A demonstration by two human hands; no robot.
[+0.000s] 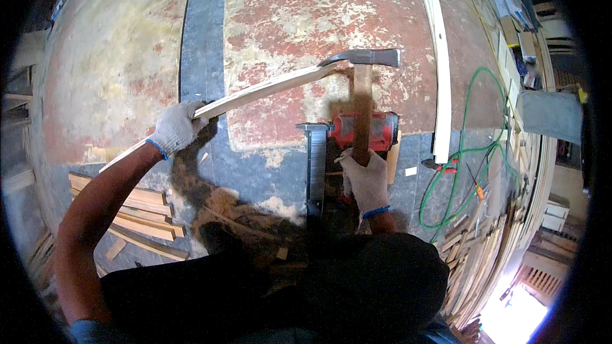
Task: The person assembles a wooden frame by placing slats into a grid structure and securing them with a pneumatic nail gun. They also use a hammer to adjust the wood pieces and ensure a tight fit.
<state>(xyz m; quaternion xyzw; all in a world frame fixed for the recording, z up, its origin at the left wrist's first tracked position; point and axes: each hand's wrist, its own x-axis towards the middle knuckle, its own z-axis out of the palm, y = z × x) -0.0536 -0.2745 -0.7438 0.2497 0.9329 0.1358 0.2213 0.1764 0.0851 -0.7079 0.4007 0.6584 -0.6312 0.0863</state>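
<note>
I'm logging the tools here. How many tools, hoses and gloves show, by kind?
Hammers: 1, the wooden-handled hammer in the right hand
Nail guns: 1, the red nail gun
Green hoses: 1, the green hose
White gloves: 2, one on each hand; the left hand grips a wooden strip
Total: 5

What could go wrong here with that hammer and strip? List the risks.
1. The right hand holds the hammer with its claw at the tip of the thin wooden strip; the strip may well split or spring.
2. The left hand grips the same strip, so a slip could jolt it.
3. The green hose loops on the floor nearby, a possible trip hazard.
</note>
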